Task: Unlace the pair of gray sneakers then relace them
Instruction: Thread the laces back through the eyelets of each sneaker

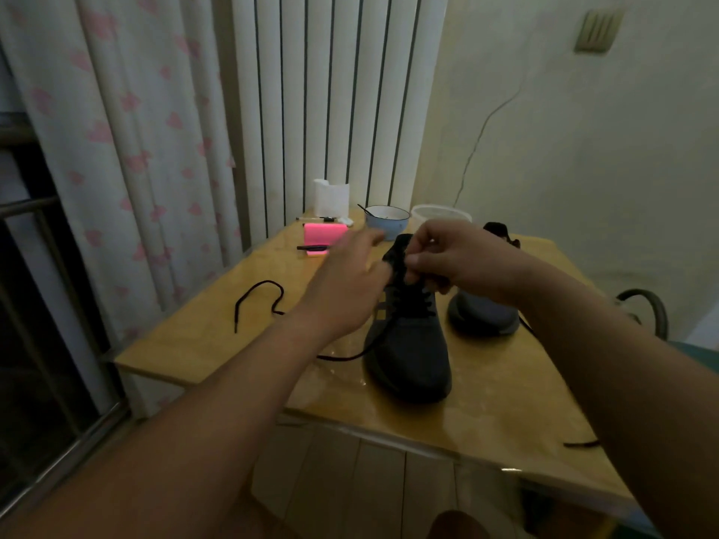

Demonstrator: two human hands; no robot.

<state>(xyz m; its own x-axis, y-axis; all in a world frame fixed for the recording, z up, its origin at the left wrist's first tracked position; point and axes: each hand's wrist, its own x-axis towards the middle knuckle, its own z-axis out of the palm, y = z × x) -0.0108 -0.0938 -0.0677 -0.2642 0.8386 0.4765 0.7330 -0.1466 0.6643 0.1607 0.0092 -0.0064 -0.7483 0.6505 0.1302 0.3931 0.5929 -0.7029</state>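
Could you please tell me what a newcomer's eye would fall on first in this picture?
A dark gray sneaker stands in the middle of the table, where the right hand pinches its black lace near the top and the blurred left hand hovers open beside it. A bright pink block glows at the far edge, and the second sneaker sits just right of the first.

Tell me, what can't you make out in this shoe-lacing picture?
Head view:
- Left hand: fingers motion-blurred.
- Eyelet where the right hand has its grip on the lace: covered by its fingers.
- Far sneaker: middle hidden behind that hand.
- Bowl contents: too small, dim.
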